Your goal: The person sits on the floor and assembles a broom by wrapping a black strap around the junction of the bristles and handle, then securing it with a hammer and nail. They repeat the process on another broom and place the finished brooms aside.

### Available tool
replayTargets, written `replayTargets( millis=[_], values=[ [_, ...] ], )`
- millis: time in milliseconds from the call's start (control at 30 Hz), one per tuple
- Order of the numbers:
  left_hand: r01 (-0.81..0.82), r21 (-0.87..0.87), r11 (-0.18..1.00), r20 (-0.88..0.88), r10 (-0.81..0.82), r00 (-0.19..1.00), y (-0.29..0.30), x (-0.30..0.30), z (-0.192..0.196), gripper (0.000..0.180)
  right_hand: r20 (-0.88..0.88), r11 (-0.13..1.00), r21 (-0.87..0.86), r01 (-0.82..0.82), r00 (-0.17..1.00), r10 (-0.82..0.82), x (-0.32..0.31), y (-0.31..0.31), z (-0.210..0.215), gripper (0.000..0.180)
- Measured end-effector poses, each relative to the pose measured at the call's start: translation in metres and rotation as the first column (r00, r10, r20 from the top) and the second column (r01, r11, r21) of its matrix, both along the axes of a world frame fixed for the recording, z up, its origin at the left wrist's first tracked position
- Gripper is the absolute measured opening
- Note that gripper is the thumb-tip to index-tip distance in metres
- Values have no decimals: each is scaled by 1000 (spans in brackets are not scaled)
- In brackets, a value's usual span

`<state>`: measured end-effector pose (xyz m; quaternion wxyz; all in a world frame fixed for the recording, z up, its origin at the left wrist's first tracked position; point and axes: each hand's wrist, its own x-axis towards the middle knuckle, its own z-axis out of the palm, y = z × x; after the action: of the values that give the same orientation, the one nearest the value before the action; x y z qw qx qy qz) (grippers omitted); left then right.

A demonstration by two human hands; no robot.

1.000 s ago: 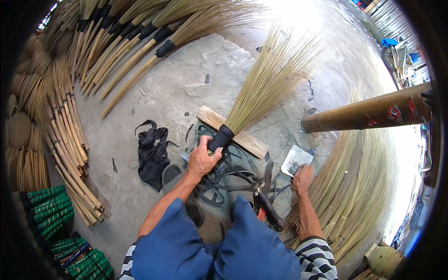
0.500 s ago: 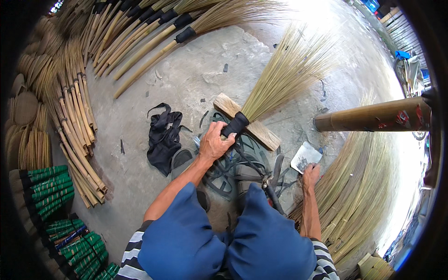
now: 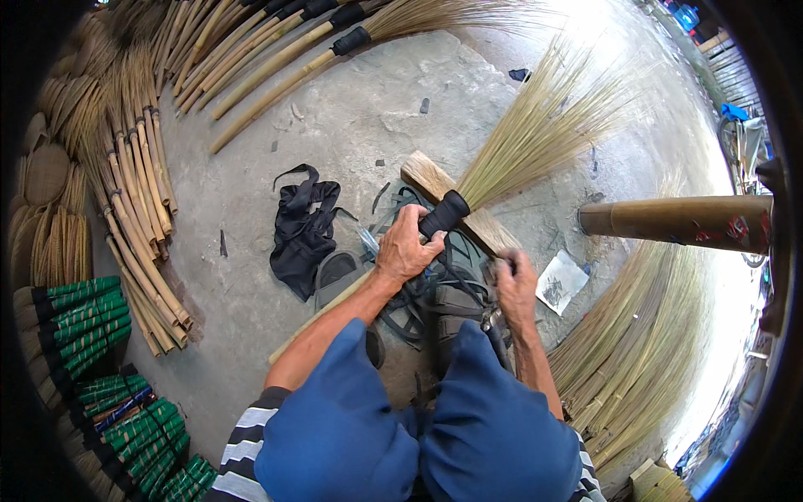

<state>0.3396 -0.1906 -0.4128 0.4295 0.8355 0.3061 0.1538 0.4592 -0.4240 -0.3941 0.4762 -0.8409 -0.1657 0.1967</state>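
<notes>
Left hand [image 3: 406,249]: clamped on the grass broom [image 3: 527,138], at the lower end of its black binding; broom laid across the wooden block [image 3: 485,230]. Right hand [image 3: 516,289]: apart from the left, by the block's right end, fingers curled, blurred; cannot tell whether holding anything. White sheet [image 3: 561,282]: right of block. Black cloth [image 3: 299,243]: left of block. Bamboo post [image 3: 677,222]: farther right of block.

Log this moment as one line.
left hand: on black binding of broom | right hand: near wooden block, grip unclear | broom: across block
</notes>
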Motion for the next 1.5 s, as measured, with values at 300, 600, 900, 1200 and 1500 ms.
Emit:
replayTargets(
  millis=[300,600,900,1200,1500],
  values=[
    [-7,4,1000,-14,7,1000,0,-1,-1,62,9,965,201,-171,985,172,-16,108,15,31],
    [9,130,992,59,-17,998,2,-2,-8,59,110,974,118,-194,977,181,-18,114,12,30],
    [33,132,991,135,-51,989,2,-3,-11,53,253,970,-9,-245,937,239,-17,120,17,26],
    [113,131,985,112,-128,985,3,-8,-7,33,471,906,-239,-350,774,423,-20,138,25,21],
    [35,-69,997,132,-25,991,6,-7,1,24,378,883,-116,-456,801,463,-4,145,37,21]
  ],
)
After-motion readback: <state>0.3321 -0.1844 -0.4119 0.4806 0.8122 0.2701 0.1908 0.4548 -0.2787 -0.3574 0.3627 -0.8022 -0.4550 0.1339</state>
